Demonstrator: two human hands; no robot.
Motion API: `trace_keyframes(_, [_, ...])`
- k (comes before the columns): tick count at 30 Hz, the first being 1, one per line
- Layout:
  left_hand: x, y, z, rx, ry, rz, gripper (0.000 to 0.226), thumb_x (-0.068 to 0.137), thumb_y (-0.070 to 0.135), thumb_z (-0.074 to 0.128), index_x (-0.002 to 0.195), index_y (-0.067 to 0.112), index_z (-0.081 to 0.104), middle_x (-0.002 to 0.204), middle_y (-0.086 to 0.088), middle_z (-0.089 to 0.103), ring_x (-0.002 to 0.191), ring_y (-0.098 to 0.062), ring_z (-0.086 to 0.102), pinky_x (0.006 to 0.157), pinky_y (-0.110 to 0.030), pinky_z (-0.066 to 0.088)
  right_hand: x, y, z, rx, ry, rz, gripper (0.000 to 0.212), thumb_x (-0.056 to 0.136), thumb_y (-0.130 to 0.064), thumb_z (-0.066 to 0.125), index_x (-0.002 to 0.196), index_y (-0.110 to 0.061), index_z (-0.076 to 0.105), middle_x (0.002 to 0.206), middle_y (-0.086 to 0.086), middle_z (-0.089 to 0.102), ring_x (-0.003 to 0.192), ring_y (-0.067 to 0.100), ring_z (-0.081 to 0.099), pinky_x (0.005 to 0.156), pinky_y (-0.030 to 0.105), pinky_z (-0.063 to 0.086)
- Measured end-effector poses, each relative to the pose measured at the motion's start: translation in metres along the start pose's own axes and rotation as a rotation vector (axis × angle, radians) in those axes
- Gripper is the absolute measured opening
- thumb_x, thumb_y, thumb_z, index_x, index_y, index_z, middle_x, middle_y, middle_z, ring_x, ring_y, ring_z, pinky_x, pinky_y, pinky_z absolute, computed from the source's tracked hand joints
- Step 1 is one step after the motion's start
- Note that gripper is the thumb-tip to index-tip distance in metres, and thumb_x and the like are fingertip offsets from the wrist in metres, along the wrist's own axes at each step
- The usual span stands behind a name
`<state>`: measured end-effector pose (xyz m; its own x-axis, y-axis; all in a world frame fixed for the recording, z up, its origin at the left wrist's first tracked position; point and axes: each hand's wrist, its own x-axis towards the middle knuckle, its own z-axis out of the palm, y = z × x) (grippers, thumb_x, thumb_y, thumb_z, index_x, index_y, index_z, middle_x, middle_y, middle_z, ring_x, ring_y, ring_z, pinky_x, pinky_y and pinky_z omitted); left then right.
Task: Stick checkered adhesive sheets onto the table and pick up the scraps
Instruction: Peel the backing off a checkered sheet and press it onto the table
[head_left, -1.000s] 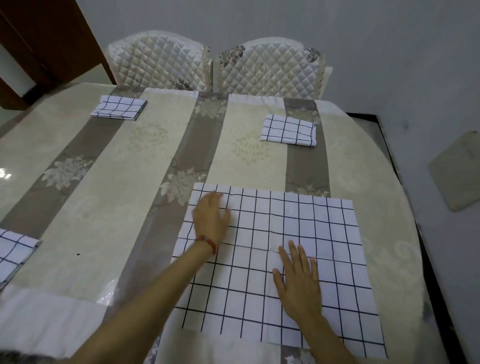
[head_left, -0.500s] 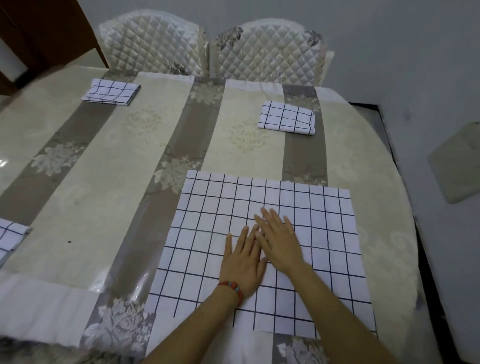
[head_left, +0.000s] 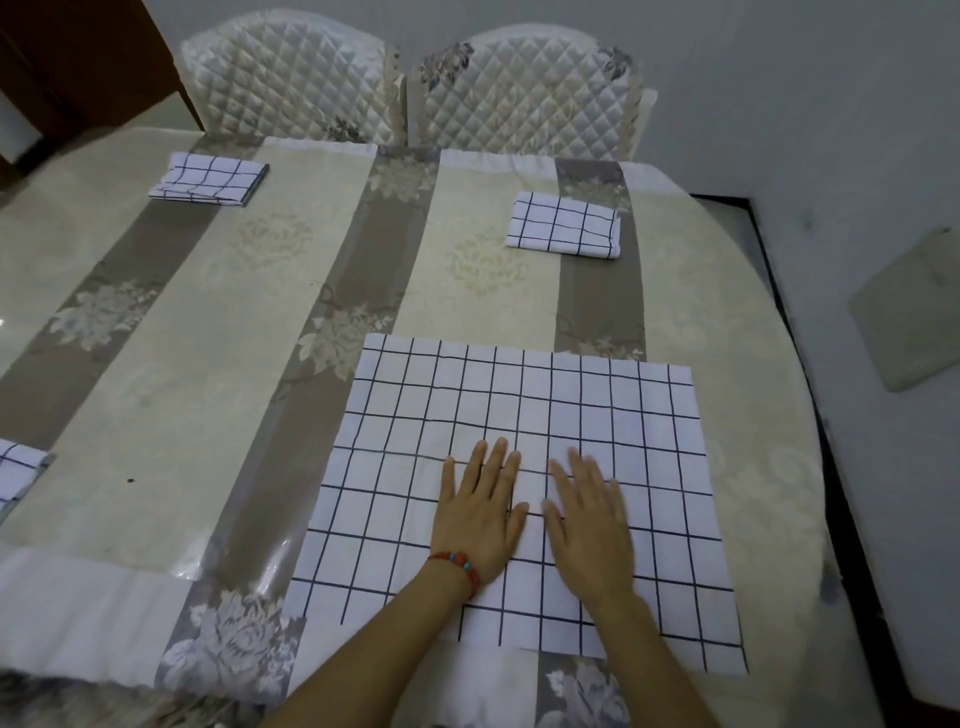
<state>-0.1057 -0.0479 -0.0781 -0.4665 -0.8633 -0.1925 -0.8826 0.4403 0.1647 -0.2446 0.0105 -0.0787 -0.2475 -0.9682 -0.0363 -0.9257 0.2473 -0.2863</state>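
Observation:
A large white checkered sheet (head_left: 524, 410) lies spread flat on the table (head_left: 218, 395) in front of me. My left hand (head_left: 480, 514), with a red bead bracelet at the wrist, presses flat on the sheet's middle with straight fingers. My right hand (head_left: 589, 525) lies flat beside it, palm down, fingers straight, a small gap between the two hands. A folded checkered sheet (head_left: 563, 224) sits at the far right of the table, another folded one (head_left: 210, 177) at the far left, and a third (head_left: 18, 467) shows partly at the left edge.
The table wears a beige and grey striped floral cloth under clear plastic. Two quilted chairs (head_left: 524, 88) stand at the far side. A grey wall and a dark floor strip (head_left: 810, 415) run along the right. A flat grey pad (head_left: 914, 312) lies on the right.
Both hands came together at the sheet's middle, then slid back toward me and slightly apart. My view has tilted down a little.

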Motion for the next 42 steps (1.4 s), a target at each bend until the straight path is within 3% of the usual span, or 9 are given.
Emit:
trace_keyframes(4, [0.003, 0.002, -0.003, -0.044, 0.043, -0.108, 0.060, 0.093, 0.047, 0.003, 0.142, 0.021, 0.028, 0.149, 0.000, 0.034, 0.140, -0.023, 0.025, 0.113, -0.039, -0.004, -0.012, 0.022, -0.004, -0.010, 0.063, 0.229, 0.063, 0.095, -0.050, 0.003, 0.142, -0.019, 0.029, 0.151, 0.006, 0.029, 0.139, 0.021, 0.021, 0.114, 0.032, -0.004])
trace_keyframes(7, [0.026, -0.019, -0.014, -0.160, 0.061, -0.307, 0.062, 0.091, 0.050, 0.006, 0.147, 0.022, 0.000, 0.156, 0.000, -0.009, 0.146, -0.023, -0.004, 0.114, -0.040, -0.017, -0.011, 0.018, -0.007, -0.028, 0.041, 0.229, 0.061, 0.096, -0.047, 0.005, 0.140, -0.016, 0.033, 0.148, 0.008, 0.035, 0.137, 0.020, 0.020, 0.113, 0.031, -0.005])
trace_keyframes(11, [0.061, -0.047, -0.038, -0.250, 0.067, -0.582, 0.066, 0.095, 0.045, 0.022, 0.147, 0.012, -0.001, 0.157, -0.013, -0.009, 0.145, -0.029, -0.010, 0.116, -0.056, -0.004, -0.012, 0.018, -0.008, -0.044, 0.064, 0.234, 0.060, 0.096, -0.046, 0.005, 0.139, -0.016, 0.035, 0.148, 0.008, 0.036, 0.136, 0.019, 0.018, 0.113, 0.033, -0.003])
trace_keyframes(14, [0.076, -0.014, -0.041, -0.080, 0.129, -0.124, 0.061, 0.095, 0.042, 0.020, 0.147, 0.014, 0.005, 0.157, -0.009, -0.003, 0.146, -0.028, -0.004, 0.115, -0.054, 0.000, -0.011, 0.018, -0.006, -0.055, 0.063, 0.233, 0.060, 0.096, -0.046, 0.005, 0.140, -0.017, 0.035, 0.148, 0.008, 0.036, 0.137, 0.020, 0.018, 0.113, 0.034, -0.002])
trace_keyframes(17, [0.080, 0.013, -0.034, -0.019, -0.034, 0.361, 0.055, 0.095, 0.044, 0.016, 0.146, 0.026, 0.008, 0.158, 0.002, -0.003, 0.145, -0.017, -0.008, 0.119, -0.046, -0.004, -0.012, 0.019, -0.004, -0.075, 0.083, 0.229, 0.060, 0.096, -0.046, 0.004, 0.140, -0.019, 0.034, 0.148, 0.007, 0.036, 0.137, 0.019, 0.017, 0.113, 0.033, -0.003])
trace_keyframes(26, [0.090, -0.083, -0.051, -0.158, 0.069, -0.398, 0.063, 0.095, 0.045, 0.019, 0.147, 0.013, 0.002, 0.158, -0.010, -0.006, 0.146, -0.026, -0.008, 0.117, -0.054, -0.002, -0.012, 0.019, -0.001, -0.060, 0.125, 0.224, 0.061, 0.095, -0.046, 0.005, 0.139, -0.017, 0.036, 0.148, 0.007, 0.037, 0.137, 0.023, 0.031, 0.112, 0.039, 0.009])
trace_keyframes(29, [0.042, -0.038, -0.037, -0.140, 0.070, -0.147, 0.072, 0.086, 0.054, 0.004, 0.147, 0.016, 0.002, 0.158, -0.008, -0.007, 0.144, -0.022, -0.014, 0.116, -0.049, -0.006, -0.012, 0.018, -0.003, -0.053, 0.104, 0.235, 0.064, 0.095, -0.047, 0.002, 0.139, -0.017, 0.036, 0.148, 0.007, 0.036, 0.137, 0.024, 0.033, 0.112, 0.039, 0.007])
trace_keyframes(33, [-0.019, -0.011, -0.008, -0.076, -0.068, 0.134, 0.070, 0.076, 0.064, -0.014, 0.138, 0.032, -0.019, 0.152, 0.010, -0.023, 0.141, -0.014, -0.022, 0.106, -0.032, -0.031, -0.013, 0.019, -0.002, -0.038, 0.112, 0.222, 0.072, 0.091, -0.053, -0.006, 0.142, -0.018, 0.031, 0.152, 0.006, 0.028, 0.141, 0.023, 0.024, 0.113, 0.037, 0.001])
trace_keyframes(42, [-0.058, -0.082, -0.014, -0.137, 0.016, -0.262, 0.103, 0.059, 0.079, -0.023, 0.146, 0.024, -0.007, 0.155, 0.001, -0.016, 0.144, -0.016, -0.014, 0.117, -0.040, -0.010, -0.016, 0.018, -0.011, 0.007, 0.022, 0.201, 0.064, 0.088, -0.047, 0.004, 0.146, -0.021, 0.012, 0.157, 0.001, 0.006, 0.145, 0.019, 0.003, 0.116, 0.038, -0.006])
